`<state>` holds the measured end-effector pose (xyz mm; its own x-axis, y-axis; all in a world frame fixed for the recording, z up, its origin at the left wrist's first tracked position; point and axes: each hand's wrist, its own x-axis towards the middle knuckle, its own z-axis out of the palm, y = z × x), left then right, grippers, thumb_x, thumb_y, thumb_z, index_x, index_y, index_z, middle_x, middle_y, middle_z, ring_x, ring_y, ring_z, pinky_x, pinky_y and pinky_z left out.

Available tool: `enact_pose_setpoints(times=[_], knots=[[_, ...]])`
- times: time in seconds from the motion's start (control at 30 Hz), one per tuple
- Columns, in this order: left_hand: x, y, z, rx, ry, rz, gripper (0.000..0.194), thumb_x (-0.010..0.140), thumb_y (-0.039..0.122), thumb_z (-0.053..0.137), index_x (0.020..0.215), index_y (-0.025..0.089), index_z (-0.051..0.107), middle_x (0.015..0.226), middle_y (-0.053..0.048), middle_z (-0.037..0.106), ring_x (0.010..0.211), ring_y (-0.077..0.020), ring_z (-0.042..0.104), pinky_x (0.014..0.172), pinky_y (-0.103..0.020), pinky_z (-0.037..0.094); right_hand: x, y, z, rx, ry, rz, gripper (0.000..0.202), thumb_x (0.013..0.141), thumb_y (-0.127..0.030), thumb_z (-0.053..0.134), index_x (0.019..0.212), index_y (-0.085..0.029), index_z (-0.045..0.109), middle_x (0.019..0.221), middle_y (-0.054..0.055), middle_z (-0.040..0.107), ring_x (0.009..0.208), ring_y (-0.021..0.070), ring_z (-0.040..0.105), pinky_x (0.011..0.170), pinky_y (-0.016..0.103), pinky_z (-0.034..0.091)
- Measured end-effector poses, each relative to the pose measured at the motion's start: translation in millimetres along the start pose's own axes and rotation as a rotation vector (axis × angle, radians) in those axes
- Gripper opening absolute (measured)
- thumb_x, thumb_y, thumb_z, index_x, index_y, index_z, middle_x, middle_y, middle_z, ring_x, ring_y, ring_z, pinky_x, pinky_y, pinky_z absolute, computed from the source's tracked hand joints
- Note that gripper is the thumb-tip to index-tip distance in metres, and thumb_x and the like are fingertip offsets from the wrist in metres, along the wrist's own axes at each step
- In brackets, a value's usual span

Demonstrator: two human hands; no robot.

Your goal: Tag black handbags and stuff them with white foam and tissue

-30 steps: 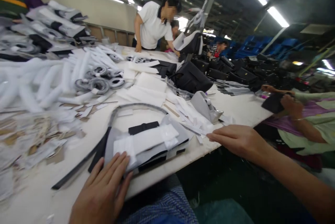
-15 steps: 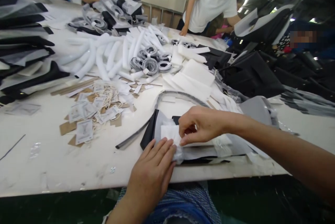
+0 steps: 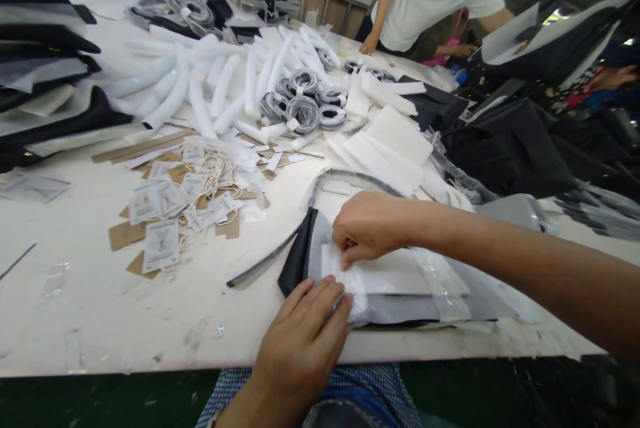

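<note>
A black bag (image 3: 299, 255) lies flat at the table's front edge, mostly covered by grey-white lining or wrapping. A white foam sheet (image 3: 400, 273) rests on it, with clear plastic film (image 3: 357, 298) across its left part. My left hand (image 3: 303, 338) lies flat on the film's near left corner, fingers stretched out. Just above it, my right hand (image 3: 367, 225) is closed, thumb and fingers pinched down at the film; whatever is between the fingertips is hidden. A strap in clear wrap (image 3: 267, 258) curves out behind the bag to the left.
Paper tags with strings (image 3: 173, 205) are heaped to the left. Behind them lie white foam tubes (image 3: 185, 81), coiled wrapped straps (image 3: 303, 113) and foam sheets (image 3: 397, 138). Black bags (image 3: 510, 141) are piled right, more wrapped pieces (image 3: 45, 68) left. A person in white (image 3: 425, 1) stands across the table.
The view has shifted, so the bag and both hands appear slightly farther right. My right hand has moved a little away from me over the bag, still closed; my left hand stays flat on it.
</note>
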<state>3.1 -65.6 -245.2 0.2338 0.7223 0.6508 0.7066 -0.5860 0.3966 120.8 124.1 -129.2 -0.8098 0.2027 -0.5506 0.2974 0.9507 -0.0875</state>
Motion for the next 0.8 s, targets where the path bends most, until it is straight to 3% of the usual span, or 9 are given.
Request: enact_pose_setpoints(times=[0.1,0.23,0.43,0.57,0.8], knots=[[-0.9,-1.1,0.2,-0.017,0.055,-0.013,0.017,0.093,0.016,0.059,0.106,0.013,0.071,0.113,-0.01,0.073,0.111,-0.0204,0.066,0.102,-0.038,0.051,0.5,-0.7,-1.0,-0.007,-0.014,0.007,0.026,0.081,-0.049,0.073,0.078,-0.023,0.078,0.069,0.003,0.073,0.062,0.0175,0.06,0.054,0.028,0.022],[2.7,-2.7,-2.4,0.009,-0.009,0.039,0.019,0.091,0.011,0.055,0.103,0.014,0.07,0.131,-0.007,0.066,0.123,-0.024,0.06,0.1,-0.04,0.051,2.3,1.1,-0.6,-0.006,-0.006,0.006,0.023,0.079,-0.047,0.074,0.079,-0.024,0.079,0.069,0.003,0.074,0.063,0.0178,0.06,0.054,0.028,0.021],[5.5,-1.8,-3.1,0.018,-0.04,0.041,0.022,0.092,0.013,0.051,0.104,0.016,0.069,0.124,-0.001,0.071,0.116,-0.0218,0.066,0.096,-0.038,0.053,17.1,6.3,-7.3,-0.063,-0.066,0.008,0.039,0.075,-0.062,0.074,0.073,-0.023,0.078,0.062,0.003,0.071,0.055,0.0162,0.055,0.054,0.029,0.021],[2.9,-2.0,0.1,0.007,-0.007,0.026,0.022,0.091,0.014,0.052,0.104,0.016,0.07,0.124,0.0,0.071,0.117,-0.0211,0.065,0.099,-0.035,0.051,31.5,18.1,-9.0,-0.053,-0.16,0.028,0.052,0.071,-0.073,0.071,0.07,-0.021,0.076,0.058,0.002,0.068,0.052,0.0149,0.051,0.055,0.028,0.023],[3.2,-6.9,0.5,-0.011,0.003,0.033,0.022,0.091,0.014,0.052,0.104,0.015,0.07,0.123,-0.001,0.071,0.116,-0.021,0.066,0.1,-0.033,0.052,53.8,44.8,4.6,0.137,-0.203,0.115,0.048,0.056,-0.069,0.082,0.064,-0.022,0.074,0.05,-0.004,0.059,0.05,0.0122,0.047,0.055,0.027,0.026]])
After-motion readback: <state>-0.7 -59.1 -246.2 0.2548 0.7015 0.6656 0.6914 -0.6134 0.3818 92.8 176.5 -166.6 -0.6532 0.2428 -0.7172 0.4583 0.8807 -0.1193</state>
